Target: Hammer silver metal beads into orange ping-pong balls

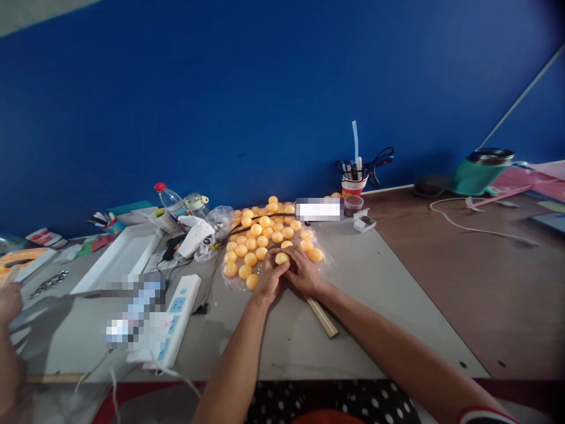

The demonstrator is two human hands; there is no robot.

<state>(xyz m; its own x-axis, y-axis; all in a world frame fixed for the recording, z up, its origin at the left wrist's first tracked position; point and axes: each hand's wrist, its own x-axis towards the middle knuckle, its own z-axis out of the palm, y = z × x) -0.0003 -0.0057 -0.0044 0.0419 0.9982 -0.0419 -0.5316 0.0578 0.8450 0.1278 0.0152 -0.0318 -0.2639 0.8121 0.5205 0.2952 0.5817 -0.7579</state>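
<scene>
Together, left hand (270, 278) and right hand (303, 272) closed around one orange ball (282, 258), cup (354, 186) holding pens.

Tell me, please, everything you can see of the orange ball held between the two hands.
The orange ball is small, round and smooth, pale orange-yellow with a matte, plastic-like look. It sits between the fingertips of the left hand and the right hand, which pinch it from both sides above the grey table. It lies at the near edge of a cluster of similar balls resting on clear plastic film. Its underside is hidden by the fingers, and no markings can be made out.
</scene>
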